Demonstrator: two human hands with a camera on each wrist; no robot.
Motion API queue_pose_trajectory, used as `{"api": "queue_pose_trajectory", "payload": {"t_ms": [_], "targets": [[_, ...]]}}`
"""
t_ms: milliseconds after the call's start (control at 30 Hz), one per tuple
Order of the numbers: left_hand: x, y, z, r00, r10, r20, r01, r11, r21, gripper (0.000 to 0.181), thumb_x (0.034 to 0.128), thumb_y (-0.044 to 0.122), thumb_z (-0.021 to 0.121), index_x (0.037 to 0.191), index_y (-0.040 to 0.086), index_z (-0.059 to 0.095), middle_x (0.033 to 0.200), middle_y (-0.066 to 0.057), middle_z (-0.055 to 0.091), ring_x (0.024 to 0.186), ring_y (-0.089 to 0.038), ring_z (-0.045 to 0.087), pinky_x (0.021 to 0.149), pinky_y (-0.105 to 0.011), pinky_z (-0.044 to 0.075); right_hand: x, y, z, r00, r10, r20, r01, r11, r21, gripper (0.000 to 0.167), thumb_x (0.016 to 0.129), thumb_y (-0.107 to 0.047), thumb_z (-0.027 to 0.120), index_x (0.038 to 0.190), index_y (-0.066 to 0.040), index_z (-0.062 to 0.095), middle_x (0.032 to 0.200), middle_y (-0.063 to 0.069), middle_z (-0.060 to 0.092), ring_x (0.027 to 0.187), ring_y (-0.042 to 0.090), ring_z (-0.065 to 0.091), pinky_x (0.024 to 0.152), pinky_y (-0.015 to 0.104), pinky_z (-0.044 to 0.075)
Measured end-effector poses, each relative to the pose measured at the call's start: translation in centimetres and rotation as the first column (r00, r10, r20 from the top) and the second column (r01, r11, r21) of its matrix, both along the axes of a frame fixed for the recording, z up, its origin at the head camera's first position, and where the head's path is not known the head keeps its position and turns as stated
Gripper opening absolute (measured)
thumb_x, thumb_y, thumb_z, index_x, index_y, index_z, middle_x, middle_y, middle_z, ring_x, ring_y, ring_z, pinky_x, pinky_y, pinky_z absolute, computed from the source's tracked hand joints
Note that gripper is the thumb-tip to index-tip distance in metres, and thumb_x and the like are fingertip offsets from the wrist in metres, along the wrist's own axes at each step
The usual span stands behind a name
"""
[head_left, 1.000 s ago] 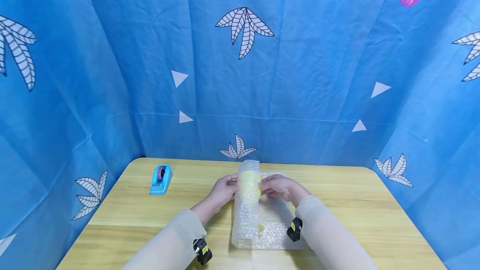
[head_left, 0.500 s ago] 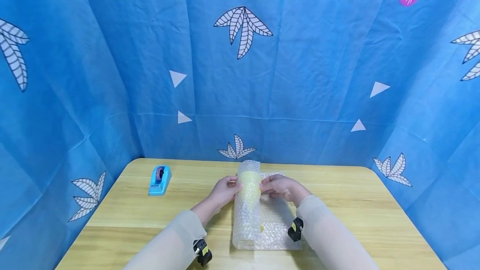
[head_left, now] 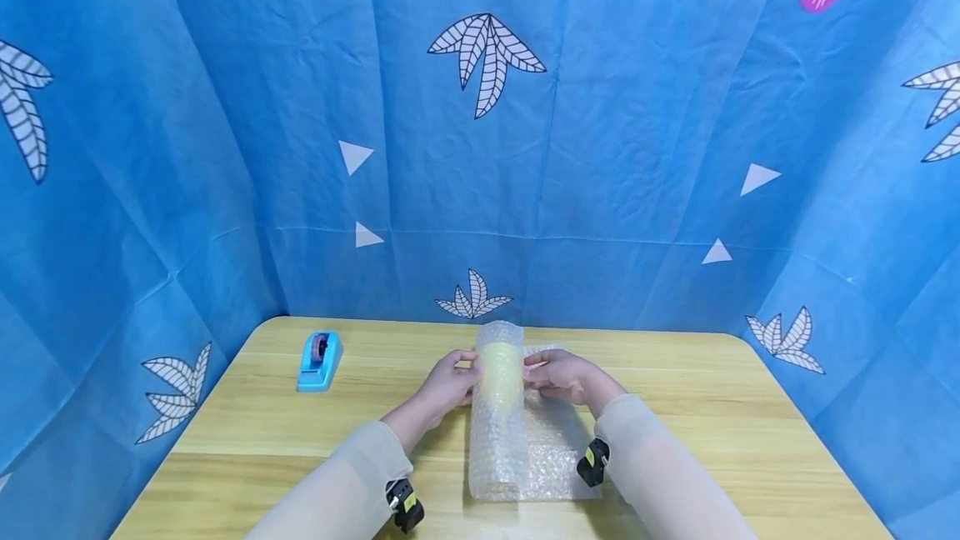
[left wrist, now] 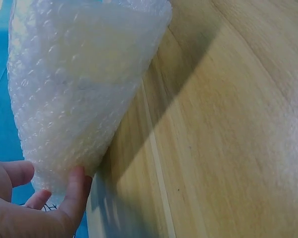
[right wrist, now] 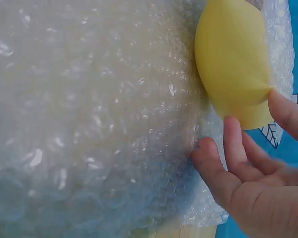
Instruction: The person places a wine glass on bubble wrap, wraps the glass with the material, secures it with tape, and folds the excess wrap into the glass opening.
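A roll of bubble wrap (head_left: 497, 440) lies upright in the head view, with a smooth, rounded yellow object (right wrist: 233, 59) inside it. The yellow shows through the wrap's upper half; its kind cannot be told. On the roll's left side, my left hand (head_left: 445, 386) holds the wrap, thumb and fingertips against it near the far end. From the right, my right hand (head_left: 567, 375) grips the yellow object's narrow end at the roll's open side, as the right wrist view shows. A flat stretch of bubble wrap (head_left: 558, 473) extends to the right under my right forearm.
A blue tape dispenser (head_left: 318, 363) with a roll of tape stands at the table's far left. The wooden table (head_left: 712, 407) ends at a blue patterned curtain (head_left: 600, 148) behind and at both sides.
The roll has turned and shifted slightly right, covering more of the flat wrap. Yellow patches at its right edge are now hidden in the head view. Both hands stay at its sides.
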State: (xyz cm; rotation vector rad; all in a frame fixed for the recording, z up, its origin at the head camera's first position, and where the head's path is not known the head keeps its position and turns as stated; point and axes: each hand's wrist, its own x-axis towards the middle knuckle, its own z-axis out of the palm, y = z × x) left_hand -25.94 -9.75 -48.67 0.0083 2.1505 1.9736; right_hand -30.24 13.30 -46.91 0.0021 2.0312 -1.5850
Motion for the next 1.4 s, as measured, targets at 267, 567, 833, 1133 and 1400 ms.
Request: {"api": "queue_pose_trajectory", "payload": {"t_ms": [267,567,833,1133,1400], "targets": [[0.0,0.4,0.0,1.0,-0.01,-0.014,0.011,1.0,0.024,0.046,0.1013,0.011,0.059,0.143,-0.002,0.045,0.118,-0.021,0.059,0.095,-0.027,0.066,0.087,-0.043,0.059,0.4,-0.2,0.0,0.987,-0.141,-0.081,0.138,0.989,-0.049,0.029,0.087,0.011,0.065,0.107,0.002,0.046,0.092,0.008,0.049,0.084,0.022,0.054,0.085,0.05,0.052],[0.1,1.0,0.3,0.999,0.011,-0.053,-0.011,1.0,-0.009,0.042,0.0984,0.001,0.059,0.14,-0.001,0.051,0.113,-0.019,0.056,0.091,-0.024,0.062,0.082,-0.036,0.06,0.4,-0.3,0.0,0.976,-0.171,-0.137,0.172,0.985,-0.002,0.026,0.083,0.019,0.059,0.104,0.004,0.058,0.087,0.008,0.055,0.079,0.02,0.057,0.082,0.053,0.055],[0.0,1.2,0.4,0.996,-0.001,-0.088,-0.006,0.997,-0.081,0.041,0.099,0.002,0.059,0.139,0.004,0.054,0.118,-0.017,0.056,0.094,-0.022,0.061,0.082,-0.035,0.06,0.6,-0.1,-0.2,0.969,-0.189,-0.161,0.195,0.981,0.02,0.024,0.082,0.019,0.062,0.102,0.006,0.061,0.087,0.01,0.06,0.077,0.02,0.059,0.078,0.051,0.058],[0.0,1.8,0.5,0.984,-0.007,-0.177,-0.022,0.986,-0.164,0.038,0.0985,-0.004,0.054,0.136,0.001,0.055,0.115,-0.018,0.057,0.092,-0.021,0.06,0.08,-0.035,0.06,0.9,0.0,-0.2,0.962,-0.207,-0.179,0.212,0.977,0.013,0.026,0.081,0.019,0.064,0.103,0.005,0.061,0.09,0.015,0.061,0.077,0.021,0.06,0.075,0.05,0.058],[0.1,2.3,0.7,0.979,0.006,-0.204,-0.061,0.963,-0.262,0.044,0.0995,-0.001,0.055,0.141,-0.004,0.043,0.117,-0.02,0.058,0.09,-0.024,0.061,0.075,-0.036,0.058,1.3,-0.2,-0.4,0.954,-0.236,-0.186,0.237,0.971,-0.017,0.026,0.078,0.017,0.067,0.1,0.006,0.061,0.088,0.012,0.062,0.075,0.021,0.06,0.071,0.046,0.058]]}}
